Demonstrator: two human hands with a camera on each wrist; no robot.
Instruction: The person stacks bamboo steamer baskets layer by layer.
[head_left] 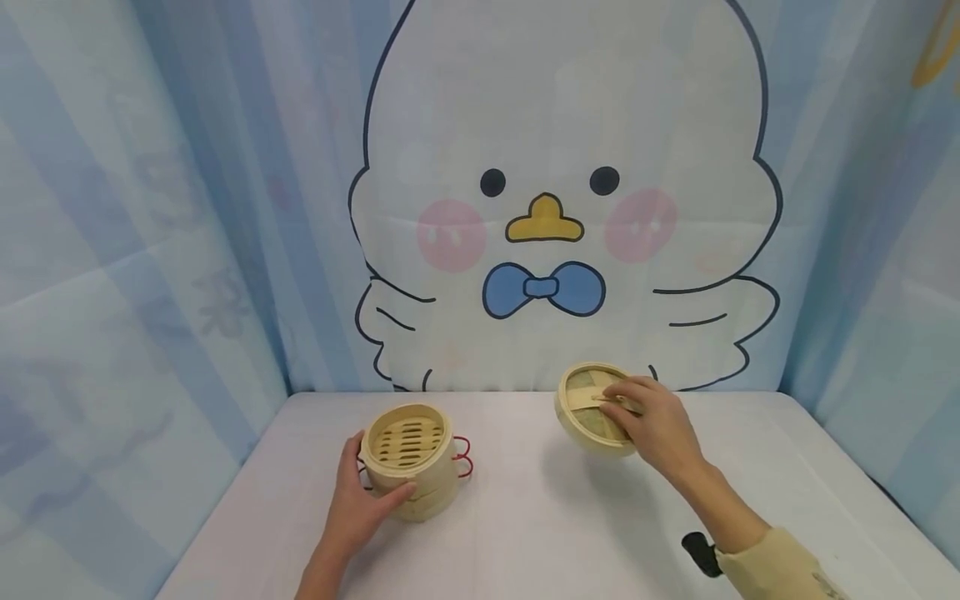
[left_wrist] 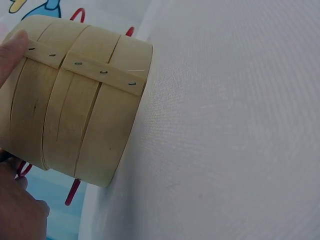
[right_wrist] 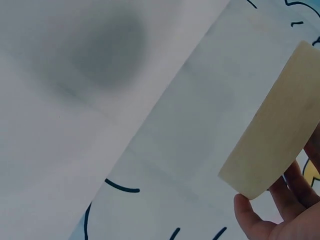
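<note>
On the left of the white table in the head view stands a round bamboo steamer, its slatted floor showing at the top and red loops at its sides. My left hand grips it, thumb across the near side and fingers round the left. Seen from the left wrist, the stapled bamboo wall shows stacked tiers. To the right, the steamer's woven lid is held tilted above the table, its shadow below. My right hand pinches the handle strip on its top. The right wrist view shows the lid's plain rim.
A white cloth-covered table reaches back to a hanging curtain printed with a bird. Blue striped curtains close in both sides. A black object sits by the right sleeve cuff.
</note>
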